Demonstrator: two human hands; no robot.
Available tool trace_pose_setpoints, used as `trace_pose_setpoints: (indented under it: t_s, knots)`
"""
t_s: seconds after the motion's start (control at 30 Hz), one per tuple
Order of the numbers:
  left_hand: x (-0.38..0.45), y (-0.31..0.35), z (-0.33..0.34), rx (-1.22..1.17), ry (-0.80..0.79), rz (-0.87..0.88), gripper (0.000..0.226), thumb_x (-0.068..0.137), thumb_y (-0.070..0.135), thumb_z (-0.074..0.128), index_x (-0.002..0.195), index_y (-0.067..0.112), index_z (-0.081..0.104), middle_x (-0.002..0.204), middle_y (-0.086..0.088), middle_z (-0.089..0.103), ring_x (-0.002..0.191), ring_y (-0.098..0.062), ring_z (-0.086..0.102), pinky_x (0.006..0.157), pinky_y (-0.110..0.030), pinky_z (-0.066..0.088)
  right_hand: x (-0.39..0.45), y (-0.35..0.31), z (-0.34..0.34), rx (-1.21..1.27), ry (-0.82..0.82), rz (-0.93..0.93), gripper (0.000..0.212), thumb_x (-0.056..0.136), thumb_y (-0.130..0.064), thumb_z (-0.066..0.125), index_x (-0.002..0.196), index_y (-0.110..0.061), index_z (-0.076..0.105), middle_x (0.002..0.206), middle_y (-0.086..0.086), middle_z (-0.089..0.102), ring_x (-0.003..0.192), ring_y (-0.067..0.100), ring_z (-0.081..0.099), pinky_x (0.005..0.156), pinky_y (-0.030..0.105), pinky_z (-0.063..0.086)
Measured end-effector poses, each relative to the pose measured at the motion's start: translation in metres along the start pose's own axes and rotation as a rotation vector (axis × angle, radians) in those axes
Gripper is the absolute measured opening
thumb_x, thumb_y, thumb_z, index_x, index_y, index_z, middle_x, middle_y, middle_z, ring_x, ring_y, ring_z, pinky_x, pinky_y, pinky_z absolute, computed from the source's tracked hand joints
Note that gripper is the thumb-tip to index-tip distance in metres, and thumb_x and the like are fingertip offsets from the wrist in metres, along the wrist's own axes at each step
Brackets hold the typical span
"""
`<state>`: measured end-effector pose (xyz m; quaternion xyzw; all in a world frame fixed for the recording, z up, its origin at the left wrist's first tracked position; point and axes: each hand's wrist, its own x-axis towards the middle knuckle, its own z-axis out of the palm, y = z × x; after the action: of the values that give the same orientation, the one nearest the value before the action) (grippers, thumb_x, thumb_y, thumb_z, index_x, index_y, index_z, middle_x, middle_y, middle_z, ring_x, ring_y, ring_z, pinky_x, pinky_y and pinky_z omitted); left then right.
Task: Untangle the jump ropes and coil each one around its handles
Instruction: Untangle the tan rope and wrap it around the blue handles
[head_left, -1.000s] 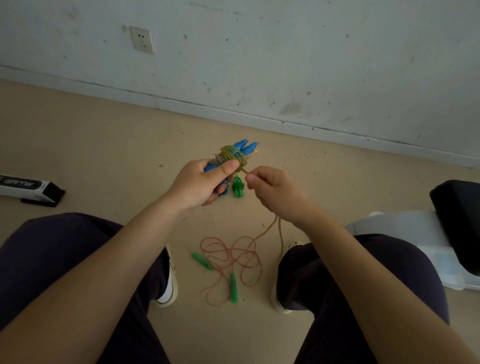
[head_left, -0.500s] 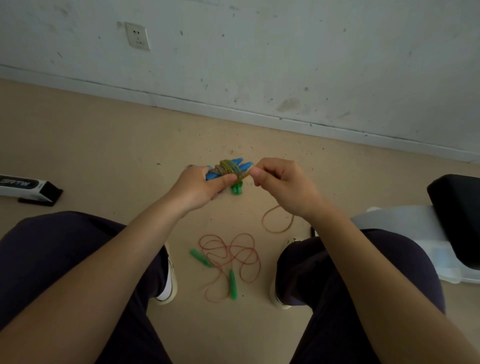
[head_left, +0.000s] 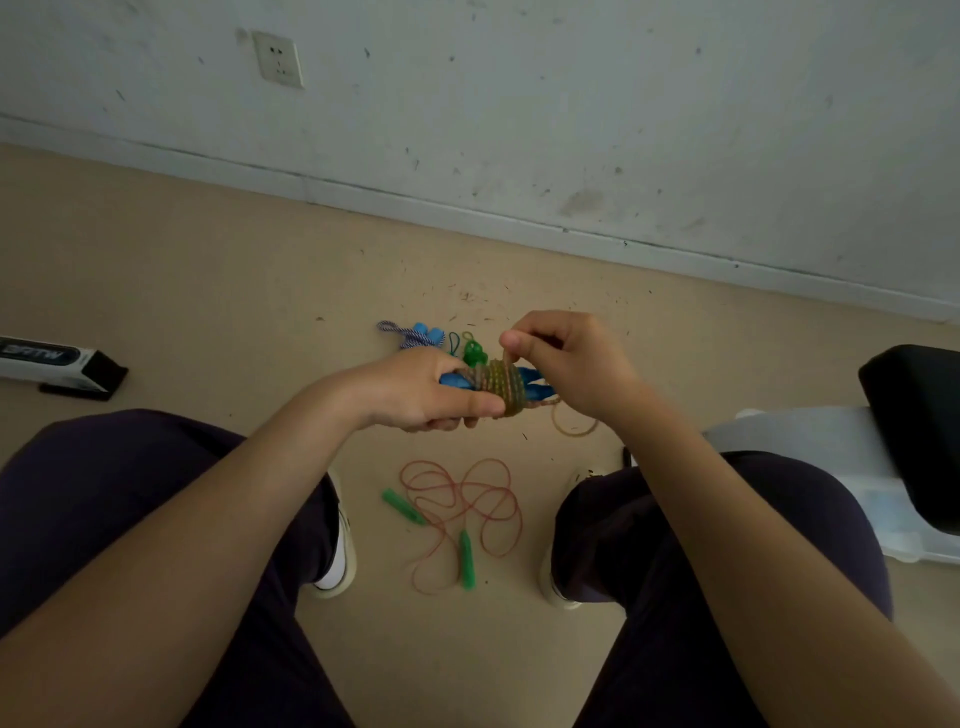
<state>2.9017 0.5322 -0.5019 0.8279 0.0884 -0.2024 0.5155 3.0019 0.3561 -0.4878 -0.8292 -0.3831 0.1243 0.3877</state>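
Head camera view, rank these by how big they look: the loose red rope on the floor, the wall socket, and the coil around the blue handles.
1. Loose red rope, the widest spread.
2. and 3. Coil and wall socket look close in size; the coil is nearer the camera, so I won't rank them.

bare forearms (head_left: 208, 519), dark purple trousers (head_left: 104, 493), white shoes (head_left: 340, 561)

A coiled jump rope (head_left: 501, 383) sits between the left hand (head_left: 415, 387) and right hand (head_left: 566, 364); a loose jump rope (head_left: 462, 512) lies on the floor (head_left: 208, 291) below, between the shoes.
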Motion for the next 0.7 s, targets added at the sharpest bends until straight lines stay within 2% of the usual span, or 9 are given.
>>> trace_pose_setpoints:
  t_s: [0.13,0.3,0.43,0.5,0.6,0.7]
  knots:
    - [-0.0031,0.0001,-0.0047,0.031,0.016,0.058,0.039,0.083,0.049,0.072,0.086,0.011,0.068,0.058,0.004,0.059,0.053,-0.01,0.054,0.05,-0.019,0.043,0.0014,-0.0003,0.0064,0.037,0.008,0.05,0.018,0.092,-0.031,0.065,0.088,-0.015,0.072,0.074,0.004,0.068,0.064,0.015,0.059,0.065,0.039,0.053]
    - [-0.0058,-0.0005,-0.0055,0.058,0.008,0.087,0.039,0.083,0.049,0.071,0.089,0.01,0.07,0.057,0.007,0.06,0.05,-0.005,0.053,0.051,-0.016,0.043,0.0023,0.0011,0.0044,0.2,-0.019,0.051,0.017,0.088,-0.025,0.072,0.091,-0.016,0.058,0.068,0.013,0.054,0.06,0.014,0.048,0.055,0.032,0.045]
    - [-0.0065,0.0008,-0.004,0.036,0.01,0.114,0.043,0.075,0.056,0.07,0.085,0.014,0.068,0.051,0.01,0.057,0.048,-0.003,0.052,0.053,-0.018,0.042,0.0026,0.0035,0.0043,0.203,-0.034,0.051,0.011,0.089,-0.026,0.07,0.085,-0.024,0.06,0.08,-0.002,0.06,0.068,0.012,0.055,0.062,0.027,0.051]
    - [-0.0066,0.0011,-0.0036,0.025,0.027,0.127,0.049,0.071,0.06,0.068,0.084,0.014,0.067,0.052,0.008,0.057,0.049,-0.005,0.052,0.053,-0.02,0.042,0.0027,0.0037,0.0042,0.227,-0.039,0.074,0.008,0.09,-0.028,0.069,0.088,-0.022,0.064,0.085,-0.003,0.064,0.073,0.013,0.062,0.067,0.028,0.056]
    - [-0.0069,0.0031,-0.0028,-0.024,0.049,0.149,0.042,0.077,0.053,0.07,0.085,0.011,0.067,0.054,0.005,0.056,0.049,-0.007,0.05,0.05,-0.018,0.041,0.0023,0.0014,0.0024,0.329,-0.022,0.101,0.008,0.091,-0.025,0.068,0.087,-0.018,0.067,0.082,-0.005,0.067,0.075,0.01,0.065,0.07,0.028,0.057]
    - [-0.0067,0.0045,-0.0008,-0.103,0.054,0.167,0.043,0.077,0.051,0.07,0.085,0.009,0.067,0.058,0.001,0.054,0.049,-0.008,0.048,0.047,-0.018,0.04,0.0013,-0.0016,0.0011,0.406,-0.013,0.152,0.017,0.091,-0.027,0.066,0.091,-0.01,0.067,0.086,0.005,0.072,0.077,0.018,0.067,0.072,0.035,0.057]
